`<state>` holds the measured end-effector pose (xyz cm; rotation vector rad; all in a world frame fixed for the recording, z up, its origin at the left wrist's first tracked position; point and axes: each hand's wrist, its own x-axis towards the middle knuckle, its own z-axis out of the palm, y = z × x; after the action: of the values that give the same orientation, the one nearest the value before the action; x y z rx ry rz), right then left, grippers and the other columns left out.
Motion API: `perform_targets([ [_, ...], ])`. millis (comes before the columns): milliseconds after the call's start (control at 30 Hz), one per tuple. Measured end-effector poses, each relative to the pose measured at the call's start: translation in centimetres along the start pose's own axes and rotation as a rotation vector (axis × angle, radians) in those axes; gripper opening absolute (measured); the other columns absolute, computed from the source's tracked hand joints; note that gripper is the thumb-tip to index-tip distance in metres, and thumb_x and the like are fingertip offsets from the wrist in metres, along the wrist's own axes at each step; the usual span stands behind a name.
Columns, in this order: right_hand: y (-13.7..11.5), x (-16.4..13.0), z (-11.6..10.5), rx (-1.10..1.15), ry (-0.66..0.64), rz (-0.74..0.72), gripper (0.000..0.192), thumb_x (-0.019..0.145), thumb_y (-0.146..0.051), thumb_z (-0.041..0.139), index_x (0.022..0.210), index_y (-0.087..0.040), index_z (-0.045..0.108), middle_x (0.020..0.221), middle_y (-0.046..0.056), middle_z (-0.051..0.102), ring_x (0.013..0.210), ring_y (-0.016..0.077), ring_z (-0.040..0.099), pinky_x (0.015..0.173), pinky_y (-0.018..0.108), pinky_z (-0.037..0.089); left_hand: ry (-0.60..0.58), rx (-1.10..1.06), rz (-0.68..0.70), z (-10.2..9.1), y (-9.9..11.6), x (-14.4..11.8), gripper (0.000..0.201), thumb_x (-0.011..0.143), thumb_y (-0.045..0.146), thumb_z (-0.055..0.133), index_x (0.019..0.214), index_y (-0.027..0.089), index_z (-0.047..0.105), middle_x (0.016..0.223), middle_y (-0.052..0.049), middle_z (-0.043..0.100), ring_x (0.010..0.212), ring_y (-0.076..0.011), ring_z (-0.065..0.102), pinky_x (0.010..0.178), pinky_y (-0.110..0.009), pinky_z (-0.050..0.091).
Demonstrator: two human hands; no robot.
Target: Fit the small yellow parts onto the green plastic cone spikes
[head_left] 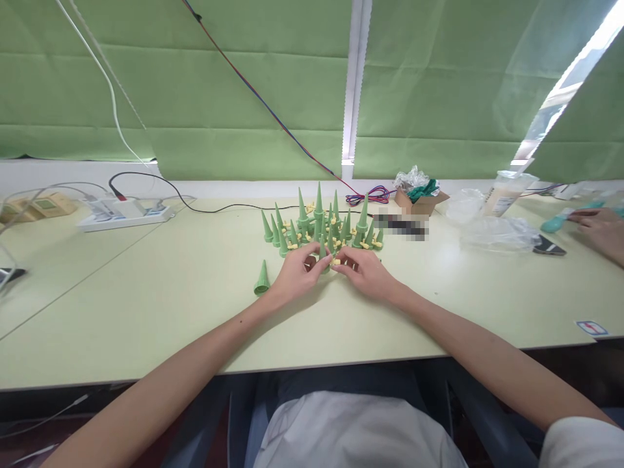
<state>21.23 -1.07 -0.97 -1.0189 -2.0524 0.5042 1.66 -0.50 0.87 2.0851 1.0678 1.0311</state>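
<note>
Co-worker's hand cut by right edge, blurred patch beside cardboard box

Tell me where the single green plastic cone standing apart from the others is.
In the head view, the lone green plastic cone stands upright on the pale table, just left of the left hand and in front of the cluster of green cones.

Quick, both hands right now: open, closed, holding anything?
Left hand: fingers closed on a green cone at the front of the cone cluster.
Right hand: fingers pinched on a small yellow piece beside that cone.
</note>
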Motion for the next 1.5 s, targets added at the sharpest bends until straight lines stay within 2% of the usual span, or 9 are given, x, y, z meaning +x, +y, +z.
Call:
perform_targets([
  [133, 0.03, -0.02, 0.03, -0.033, -0.012, -0.006, 0.021, 0.094, -0.032, 0.055, 0.078, -0.02, 0.053, 0.068, -0.002, 0.055, 0.06, 0.0124, 0.047, 0.058, 0.025, 0.034, -0.009, 0.021, 0.026, -0.02, -0.13, -0.01, 0.023, 0.091, 0.039, 0.055, 0.091, 0.017, 0.063, 0.076, 0.0, 0.058, 0.054, -0.0091, 0.045, 0.049, -0.024, 0.037],
  [333, -0.06, -0.03, 0.11, -0.105, -0.033, 0.002, 0.036, 0.098, -0.034, 0.049, 0.065, -0.02, 0.044, 0.058, -0.003, 0.043, 0.056, 0.0119, 0.039, 0.057, 0.027, 0.029, -0.008, 0.05, 0.045, -0.05, -0.15, 0.04, 0.023, 0.092, 0.038, 0.055, 0.091, 0.017, 0.064, 0.076, 0.001, 0.059, 0.054, -0.0089, 0.044, 0.05, -0.024, 0.038],
  [433, -0.26, -0.01, 0.14, -0.093, -0.025, 0.03, 0.03, 0.097, -0.033, 0.051, 0.07, -0.019, 0.051, 0.063, -0.002, 0.052, 0.058, 0.012, 0.044, 0.059, 0.027, 0.032, -0.002, 0.043, 0.038, -0.01, -0.18, 0.04, 0.023, 0.092, 0.038, 0.054, 0.091, 0.017, 0.064, 0.078, 0.0, 0.061, 0.054, -0.0092, 0.046, 0.051, -0.024, 0.039],
  [533, -0.36, 0.05, 0.13, -0.036, 0.001, 0.042, 0.013, 0.093, -0.03, 0.058, 0.087, -0.019, 0.058, 0.08, 0.0, 0.064, 0.062, 0.0119, 0.053, 0.062, 0.026, 0.039, -0.001, 0.033, 0.023, 0.06, -0.2, 0.03, 0.023, 0.091, 0.038, 0.054, 0.092, 0.017, 0.063, 0.079, 0.0, 0.062, 0.056, -0.0098, 0.048, 0.051, -0.024, 0.039],
  [600, -0.31, 0.08, 0.1, -0.013, 0.014, 0.041, 0.011, 0.091, -0.029, 0.062, 0.093, -0.019, 0.059, 0.086, 0.001, 0.066, 0.063, 0.0114, 0.055, 0.064, 0.026, 0.041, 0.0, 0.03, 0.015, 0.1, -0.18, 0.0, 0.023, 0.091, 0.038, 0.054, 0.091, 0.017, 0.063, 0.08, -0.001, 0.062, 0.057, -0.0104, 0.049, 0.051, -0.025, 0.04],
  [900, -0.04, 0.02, 0.11, -0.012, 0.01, 0.023, 0.01, 0.09, -0.027, 0.062, 0.087, -0.019, 0.058, 0.077, 0.0, 0.063, 0.063, 0.0127, 0.055, 0.062, 0.026, 0.041, -0.013, 0.03, 0.007, 0.2, -0.01, -0.08, 0.023, 0.092, 0.038, 0.054, 0.091, 0.018, 0.064, 0.076, 0.0, 0.06, 0.055, -0.0104, 0.046, 0.051, -0.025, 0.039],
  [1167, -0.03, -0.09, 0.06, -0.072, -0.018, 0.034, 0.012, 0.093, -0.026, 0.058, 0.084, -0.019, 0.056, 0.069, -0.002, 0.059, 0.06, 0.0125, 0.049, 0.061, 0.026, 0.035, -0.013, 0.117, 0.066, 0.04, -0.02, -0.12, 0.022, 0.091, 0.037, 0.054, 0.087, 0.018, 0.064, 0.063, 0.003, 0.044, 0.054, -0.0099, 0.036, 0.049, -0.023, 0.033],
  [1500, -0.2, -0.04, 0.05, -0.135, -0.06, 0.024, 0.02, 0.097, -0.023, 0.048, 0.079, -0.019, 0.055, 0.069, 0.0, 0.059, 0.061, 0.0132, 0.048, 0.061, 0.026, 0.03, -0.001, 0.137, 0.089, 0.02, 0.02, -0.11, 0.022, 0.09, 0.038, 0.055, 0.086, 0.018, 0.064, 0.062, 0.003, 0.044, 0.054, -0.0104, 0.036, 0.049, -0.023, 0.031],
])
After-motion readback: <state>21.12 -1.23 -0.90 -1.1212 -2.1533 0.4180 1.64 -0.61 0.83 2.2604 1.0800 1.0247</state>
